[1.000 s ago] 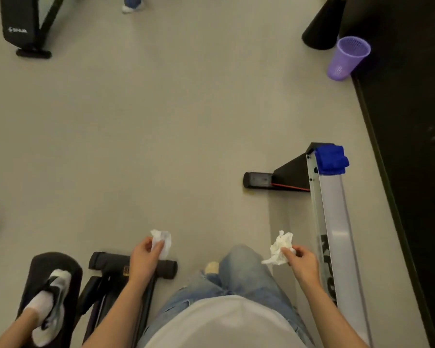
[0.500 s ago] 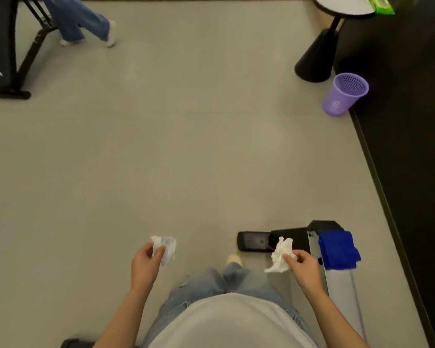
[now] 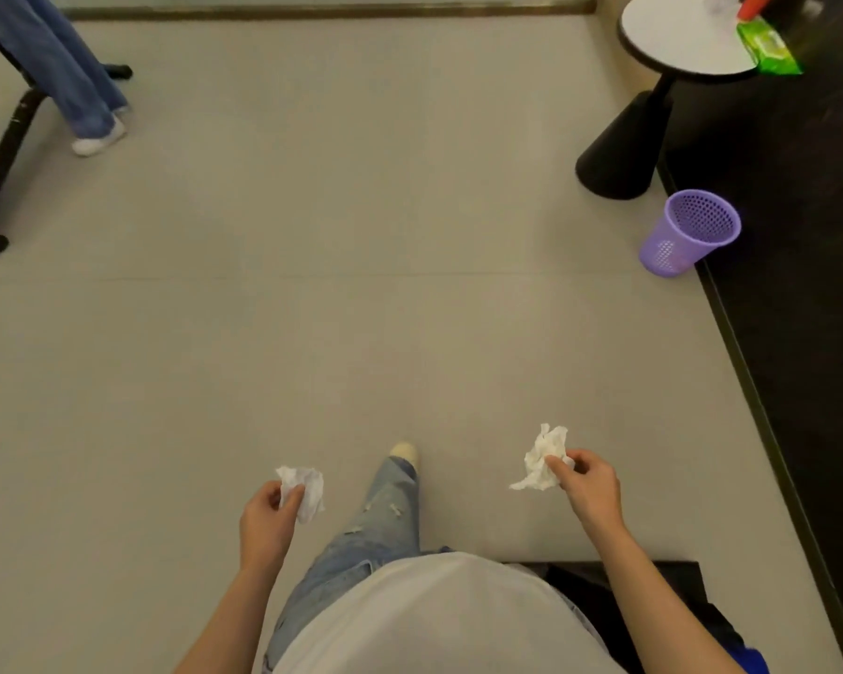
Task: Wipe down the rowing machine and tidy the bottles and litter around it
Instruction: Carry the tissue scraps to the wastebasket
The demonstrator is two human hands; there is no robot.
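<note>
Litter: crumpled white paper tissue (image 3: 307, 491) pinched in left hand (image 3: 266, 522), second tissue (image 3: 541, 462) pinched in right hand (image 3: 587, 493), both above grey floor (image 3: 312, 308) | purple perforated plastic wastebasket (image 3: 687, 235) stands ahead-right, well apart | right hand nearer | likely next: carry both hands' tissues forward-right, drop in.

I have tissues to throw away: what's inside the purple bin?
Through the open mouth of the purple bin only its perforated inner wall shows, with no litter visible. Its bottom is hidden behind the near rim, so whatever lies there cannot be seen.
</note>
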